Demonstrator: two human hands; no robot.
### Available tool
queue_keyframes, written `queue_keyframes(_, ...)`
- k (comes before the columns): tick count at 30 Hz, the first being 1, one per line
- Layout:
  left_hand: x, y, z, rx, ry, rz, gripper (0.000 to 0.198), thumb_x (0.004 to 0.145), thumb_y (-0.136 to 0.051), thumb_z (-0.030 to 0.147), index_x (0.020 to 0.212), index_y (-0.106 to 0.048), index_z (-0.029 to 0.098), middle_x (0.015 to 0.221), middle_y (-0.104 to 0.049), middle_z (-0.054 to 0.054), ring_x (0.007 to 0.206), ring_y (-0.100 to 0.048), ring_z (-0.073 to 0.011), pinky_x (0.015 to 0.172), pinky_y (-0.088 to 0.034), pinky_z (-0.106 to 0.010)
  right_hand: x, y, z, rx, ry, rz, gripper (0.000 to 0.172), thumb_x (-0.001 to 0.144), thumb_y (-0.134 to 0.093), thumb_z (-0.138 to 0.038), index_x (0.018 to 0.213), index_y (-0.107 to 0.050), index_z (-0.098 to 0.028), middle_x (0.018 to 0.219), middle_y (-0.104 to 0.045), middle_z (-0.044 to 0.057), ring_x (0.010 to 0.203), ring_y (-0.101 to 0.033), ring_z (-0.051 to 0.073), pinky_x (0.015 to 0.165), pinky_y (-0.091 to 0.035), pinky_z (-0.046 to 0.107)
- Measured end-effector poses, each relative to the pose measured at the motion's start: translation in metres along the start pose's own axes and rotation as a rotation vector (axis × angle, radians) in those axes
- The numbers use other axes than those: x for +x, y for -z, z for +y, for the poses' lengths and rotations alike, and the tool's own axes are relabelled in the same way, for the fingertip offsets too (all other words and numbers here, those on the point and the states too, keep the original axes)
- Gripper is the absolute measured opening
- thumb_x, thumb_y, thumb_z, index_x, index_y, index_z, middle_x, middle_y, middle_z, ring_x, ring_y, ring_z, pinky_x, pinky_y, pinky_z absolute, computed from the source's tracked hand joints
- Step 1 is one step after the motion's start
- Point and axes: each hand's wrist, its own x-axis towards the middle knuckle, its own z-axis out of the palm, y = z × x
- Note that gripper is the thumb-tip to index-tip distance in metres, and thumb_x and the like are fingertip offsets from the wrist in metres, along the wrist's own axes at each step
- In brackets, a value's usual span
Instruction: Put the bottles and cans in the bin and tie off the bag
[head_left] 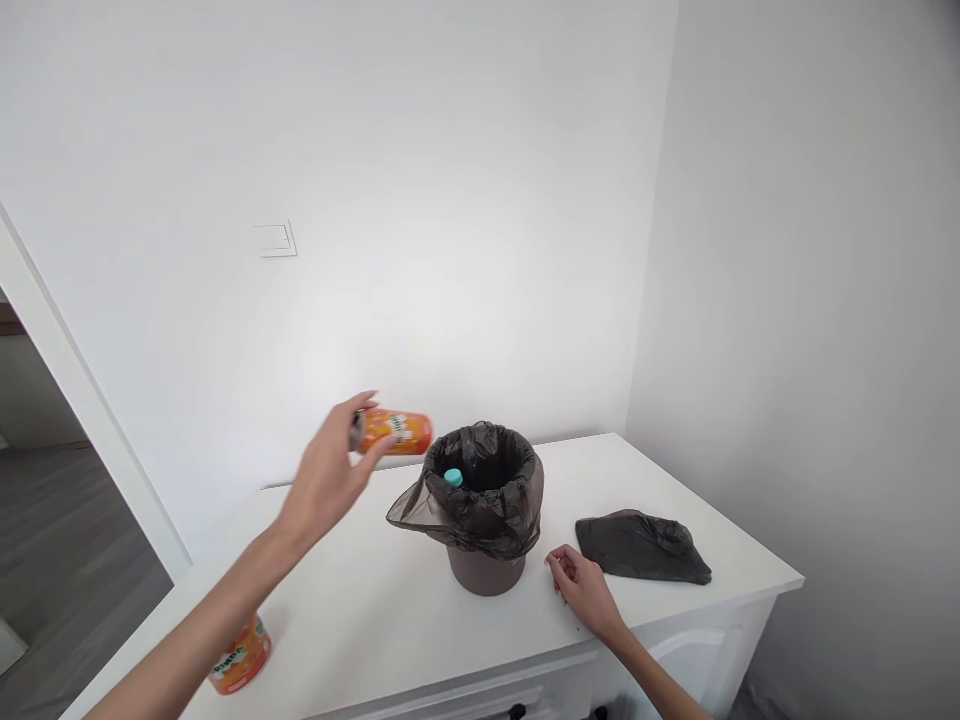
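Observation:
An orange soda can (409,432) lies sideways in the grip of my left hand (334,465), in the air just left of the bin's rim. The brown trash bin (487,572) stands upright, lined with a black bag (506,515) folded over its edge. Inside it, a turquoise bottle cap (453,477) shows near the left rim; the rest of that bottle is hidden. My right hand (581,588) rests by the front of the white cabinet top, right of the bin, fingers curled with nothing visible in them.
A second orange soda can (244,658) stands at the front left, partly behind my left forearm. A folded black bag (643,545) lies to the right on the white cabinet top (360,600). Walls rise behind and at the right, with a light switch (275,239).

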Motion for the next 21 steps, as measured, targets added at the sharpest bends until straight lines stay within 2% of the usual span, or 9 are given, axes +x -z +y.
queue_keyframes(2, 0.014, -0.026, 0.030, -0.127, -0.098, -0.081, 0.054, 0.096, -0.057, 0.051, 0.143, -0.048, 0.028, 0.140, -0.061, -0.009, 0.122, -0.062, -0.0280, 0.101, -0.053, -0.044, 0.000, 0.000, -0.001, 0.009, -0.004, 0.004, 0.038, 0.093, -0.048, -0.058, 0.084, -0.062, -0.024, 0.060, -0.062, 0.000, 0.053, -0.058, 0.020, 0.056, -0.046, 0.030)
queue_keyframes(4, 0.016, -0.060, 0.046, -0.189, -0.177, -0.181, 0.049, 0.096, -0.060, 0.046, 0.141, -0.050, 0.028, 0.140, -0.061, -0.010, 0.126, -0.060, -0.0280, 0.108, -0.049, -0.046, 0.000, 0.000, -0.001, 0.010, -0.002, 0.003, 0.039, 0.093, -0.047, -0.059, 0.084, -0.062, -0.024, 0.060, -0.062, 0.000, 0.052, -0.058, 0.020, 0.056, -0.046, 0.030)
queue_keyframes(6, 0.011, -0.086, 0.051, -0.185, -0.207, -0.250, 0.048, 0.097, -0.059, 0.043, 0.141, -0.049, 0.027, 0.144, -0.058, -0.012, 0.133, -0.056, -0.0289, 0.112, -0.046, -0.048, 0.000, 0.001, -0.001, 0.011, 0.001, 0.001, 0.039, 0.094, -0.046, -0.059, 0.085, -0.061, -0.024, 0.060, -0.061, -0.001, 0.052, -0.058, 0.019, 0.056, -0.046, 0.030)
queue_keyframes(8, 0.000, -0.091, 0.045, -0.144, -0.207, -0.249, 0.047, 0.099, -0.055, 0.044, 0.143, -0.048, 0.028, 0.148, -0.055, -0.012, 0.138, -0.051, -0.0294, 0.114, -0.045, -0.049, 0.000, 0.001, 0.001, 0.018, 0.006, -0.003, 0.039, 0.094, -0.046, -0.059, 0.085, -0.061, -0.024, 0.060, -0.061, -0.001, 0.052, -0.058, 0.019, 0.057, -0.046, 0.030)
queue_keyframes(10, -0.015, -0.073, 0.028, -0.066, -0.198, -0.191, 0.045, 0.101, -0.050, 0.048, 0.143, -0.049, 0.030, 0.147, -0.056, -0.010, 0.139, -0.050, -0.0293, 0.115, -0.044, -0.049, 0.001, 0.001, 0.002, 0.025, 0.014, -0.008, 0.039, 0.095, -0.046, -0.058, 0.085, -0.062, -0.024, 0.060, -0.062, -0.001, 0.052, -0.058, 0.019, 0.056, -0.046, 0.030)
queue_keyframes(12, -0.033, -0.039, -0.002, 0.069, -0.174, -0.131, 0.044, 0.101, -0.047, 0.052, 0.139, -0.052, 0.031, 0.144, -0.059, -0.008, 0.138, -0.051, -0.0302, 0.116, -0.043, -0.051, 0.001, 0.002, 0.004, 0.025, 0.025, -0.008, 0.040, 0.095, -0.047, -0.059, 0.085, -0.062, -0.023, 0.060, -0.062, 0.000, 0.052, -0.059, 0.019, 0.056, -0.046, 0.030)
queue_keyframes(16, -0.088, 0.028, -0.097, 0.364, 0.010, -0.206, 0.055, 0.092, -0.045, 0.067, 0.129, -0.062, 0.030, 0.138, -0.065, -0.009, 0.140, -0.049, -0.0365, 0.116, -0.040, -0.055, 0.002, 0.002, 0.005, 0.021, 0.027, -0.004, 0.043, 0.094, -0.046, -0.062, 0.085, -0.062, -0.024, 0.059, -0.062, 0.000, 0.053, -0.059, 0.020, 0.056, -0.046, 0.030)
queue_keyframes(19, -0.141, 0.052, -0.170, 0.559, 0.273, -0.336, 0.080, 0.077, -0.051, 0.079, 0.135, -0.063, 0.024, 0.139, -0.064, -0.020, 0.137, -0.050, -0.0490, 0.111, -0.037, -0.065, 0.001, 0.002, 0.004, 0.015, 0.019, -0.009, 0.042, 0.094, -0.045, -0.062, 0.084, -0.061, -0.024, 0.059, -0.062, 0.000, 0.052, -0.059, 0.020, 0.057, -0.046, 0.030)
queue_keyframes(21, -0.175, 0.055, -0.203, 0.526, 0.393, -0.405, 0.080, 0.083, -0.042, 0.074, 0.140, -0.058, 0.020, 0.142, -0.061, -0.024, 0.130, -0.058, -0.0471, 0.106, -0.043, -0.063, 0.000, 0.002, 0.004, 0.013, 0.018, -0.006, 0.040, 0.094, -0.046, -0.060, 0.084, -0.061, -0.024, 0.059, -0.061, -0.001, 0.052, -0.058, 0.020, 0.057, -0.046, 0.030)
